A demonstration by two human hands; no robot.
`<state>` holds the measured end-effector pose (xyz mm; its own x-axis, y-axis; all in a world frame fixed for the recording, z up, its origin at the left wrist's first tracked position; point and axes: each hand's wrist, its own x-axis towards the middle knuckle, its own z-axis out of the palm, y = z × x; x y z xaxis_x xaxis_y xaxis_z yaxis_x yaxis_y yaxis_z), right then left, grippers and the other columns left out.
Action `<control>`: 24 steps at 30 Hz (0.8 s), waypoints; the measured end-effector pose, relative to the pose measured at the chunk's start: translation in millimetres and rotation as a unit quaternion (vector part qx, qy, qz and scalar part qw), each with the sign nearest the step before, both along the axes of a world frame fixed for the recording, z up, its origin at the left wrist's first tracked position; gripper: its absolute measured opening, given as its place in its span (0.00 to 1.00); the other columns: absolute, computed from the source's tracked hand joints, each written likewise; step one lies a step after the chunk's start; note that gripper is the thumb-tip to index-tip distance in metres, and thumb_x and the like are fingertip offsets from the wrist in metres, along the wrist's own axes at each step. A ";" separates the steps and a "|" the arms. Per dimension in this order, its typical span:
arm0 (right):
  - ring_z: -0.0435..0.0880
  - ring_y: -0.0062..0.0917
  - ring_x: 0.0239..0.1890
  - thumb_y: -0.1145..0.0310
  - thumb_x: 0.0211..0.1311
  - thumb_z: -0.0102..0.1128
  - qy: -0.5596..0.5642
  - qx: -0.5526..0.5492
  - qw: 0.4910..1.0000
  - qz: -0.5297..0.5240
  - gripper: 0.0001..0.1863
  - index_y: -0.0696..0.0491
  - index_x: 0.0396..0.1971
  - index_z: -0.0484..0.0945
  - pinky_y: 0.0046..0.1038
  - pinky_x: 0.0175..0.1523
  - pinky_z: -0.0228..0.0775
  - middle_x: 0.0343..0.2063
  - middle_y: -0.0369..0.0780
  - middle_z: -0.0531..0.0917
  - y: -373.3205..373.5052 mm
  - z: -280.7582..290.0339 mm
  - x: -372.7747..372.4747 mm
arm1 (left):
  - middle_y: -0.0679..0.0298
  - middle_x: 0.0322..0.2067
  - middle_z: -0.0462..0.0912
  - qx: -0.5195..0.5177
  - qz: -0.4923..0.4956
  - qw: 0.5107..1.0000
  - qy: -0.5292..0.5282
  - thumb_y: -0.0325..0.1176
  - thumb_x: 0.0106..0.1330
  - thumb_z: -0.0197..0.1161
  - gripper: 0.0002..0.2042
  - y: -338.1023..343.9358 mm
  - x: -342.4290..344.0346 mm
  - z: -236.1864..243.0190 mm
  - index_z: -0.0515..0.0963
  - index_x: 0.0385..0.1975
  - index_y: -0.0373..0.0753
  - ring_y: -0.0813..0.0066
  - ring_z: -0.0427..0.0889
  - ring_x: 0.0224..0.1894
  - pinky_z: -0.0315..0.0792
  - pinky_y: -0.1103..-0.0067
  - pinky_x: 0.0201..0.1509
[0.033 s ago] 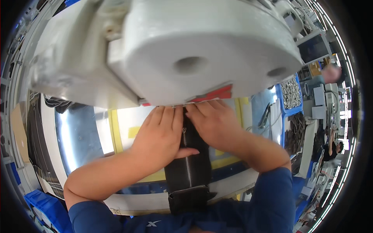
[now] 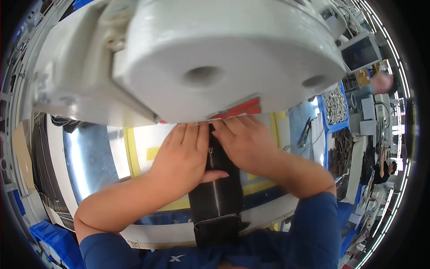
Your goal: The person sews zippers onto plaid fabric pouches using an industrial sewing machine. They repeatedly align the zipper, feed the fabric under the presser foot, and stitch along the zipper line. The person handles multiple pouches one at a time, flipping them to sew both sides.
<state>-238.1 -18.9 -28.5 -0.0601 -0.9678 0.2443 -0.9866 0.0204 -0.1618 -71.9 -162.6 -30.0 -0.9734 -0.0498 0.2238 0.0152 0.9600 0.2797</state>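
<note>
A long black fabric piece (image 2: 200, 199) runs toward me over the pale work surface, a metal zipper (image 2: 216, 195) down its middle and its near end at my shirt. My left hand (image 2: 181, 154) lies flat on its left side, fingers stretched forward and thumb reaching across the zipper below the slider. On the right side rests my right hand (image 2: 244, 145), palm down with fingers extended. Both sets of fingertips reach the lower edge of a large white machine head (image 2: 251, 62), by its look a sewing machine, which hides the fabric's far end.
Yellow tape strips (image 2: 130, 152) mark the work surface. To the right lie a thin dark hand tool (image 2: 305, 132) and a blue bin (image 2: 327, 128) with many metal pieces. Black strips (image 2: 45, 163) hang at the left, above a blue crate (image 2: 53, 242). People are farther off right.
The machine head appears slightly farther left in the picture. My hands and the fabric keep almost the same place.
</note>
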 end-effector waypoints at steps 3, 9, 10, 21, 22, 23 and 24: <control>0.85 0.44 0.57 0.68 0.63 0.60 -0.002 -0.001 1.000 -0.005 0.24 0.66 0.56 0.82 0.42 0.68 0.75 0.52 0.52 0.85 3.3 -2.1 3.2 | 0.41 0.54 0.82 -0.015 0.000 1.000 -0.005 0.64 0.51 0.76 0.50 1.6 -2.1 1.1 0.75 0.57 0.17 0.47 0.80 0.57 0.73 0.62 0.68; 0.84 0.46 0.59 0.68 0.64 0.59 -0.008 0.028 1.000 -0.002 0.26 0.67 0.59 0.80 0.45 0.70 0.73 0.55 0.55 0.83 1.7 -0.8 1.3 | 0.41 0.55 0.81 -0.036 -0.003 0.999 -0.020 0.66 0.51 0.75 0.52 1.0 -3.7 0.6 0.75 0.58 0.16 0.47 0.80 0.55 0.73 0.62 0.68; 0.84 0.46 0.59 0.67 0.64 0.59 -0.010 0.029 1.000 -0.004 0.27 0.67 0.59 0.80 0.44 0.70 0.73 0.55 0.55 0.83 2.4 -1.3 1.5 | 0.41 0.55 0.81 -0.032 0.000 0.999 -0.024 0.66 0.51 0.75 0.52 1.4 -3.4 0.7 0.75 0.59 0.15 0.47 0.80 0.56 0.73 0.62 0.68; 0.85 0.42 0.56 0.67 0.63 0.59 -0.002 -0.008 1.000 -0.002 0.24 0.65 0.56 0.81 0.42 0.64 0.75 0.51 0.50 0.84 1.4 -4.3 0.1 | 0.38 0.60 0.80 -0.012 0.024 0.999 -0.019 0.67 0.51 0.75 0.56 4.3 -4.5 -2.4 0.72 0.63 0.14 0.43 0.77 0.65 0.72 0.62 0.73; 0.85 0.41 0.56 0.67 0.62 0.59 -0.003 -0.011 1.000 -0.004 0.24 0.65 0.56 0.81 0.41 0.63 0.75 0.51 0.49 0.84 1.5 -3.7 0.0 | 0.39 0.60 0.80 -0.007 0.027 0.999 -0.016 0.67 0.51 0.75 0.56 4.5 -3.7 -1.5 0.72 0.63 0.14 0.43 0.78 0.65 0.72 0.62 0.73; 0.85 0.40 0.55 0.67 0.62 0.59 -0.004 -0.013 1.000 -0.006 0.24 0.64 0.56 0.81 0.41 0.62 0.75 0.51 0.49 0.84 1.2 -3.6 -0.1 | 0.39 0.59 0.80 -0.001 0.030 0.999 -0.014 0.67 0.50 0.75 0.56 4.1 -3.5 -1.1 0.72 0.63 0.14 0.43 0.78 0.65 0.72 0.62 0.73; 0.85 0.39 0.55 0.67 0.62 0.59 0.007 -0.013 1.000 -0.004 0.24 0.64 0.56 0.82 0.40 0.61 0.75 0.51 0.48 0.84 0.6 -3.1 -0.3 | 0.39 0.59 0.80 -0.006 0.028 0.999 -0.016 0.67 0.50 0.75 0.56 3.6 -3.9 -0.1 0.72 0.63 0.15 0.44 0.78 0.64 0.72 0.62 0.72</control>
<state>-238.4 -18.3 -31.7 -0.0637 -0.9610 0.2693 -0.9886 0.0238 -0.1487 -75.7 -159.0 -30.0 -0.9757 -0.1018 0.1940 -0.0474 0.9626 0.2669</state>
